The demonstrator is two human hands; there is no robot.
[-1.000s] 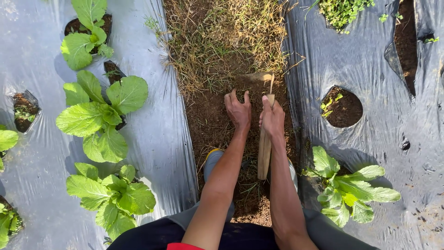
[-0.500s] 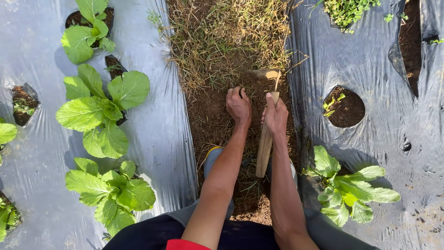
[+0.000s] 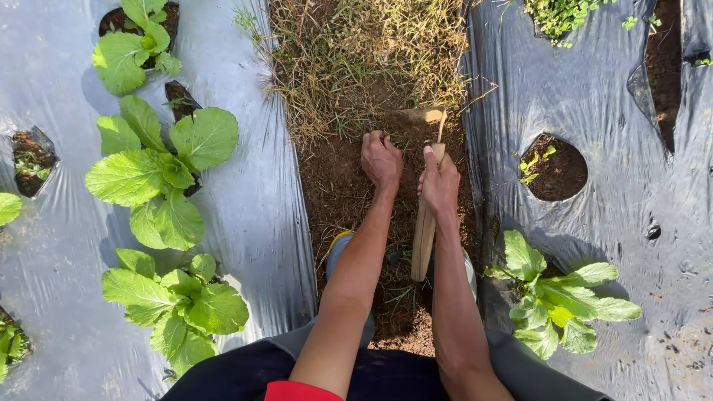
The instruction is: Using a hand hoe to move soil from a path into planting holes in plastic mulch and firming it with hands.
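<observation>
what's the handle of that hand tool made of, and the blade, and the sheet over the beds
Handle in the right hand: looks like bare pale wood, matt, tan. Blade: probably metal, flat and thin, dulled by soil; hard to be sure. Sheet: thin plastic film, silvery grey, glossy and wrinkled, with holes cut for plants.

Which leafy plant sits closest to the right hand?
The small leafy plant on the right-side plastic sheet, beside the right forearm; the others grow across the dirt path.

Right hand grips wooden-handled hoe; left hand fingers in soil.
</observation>
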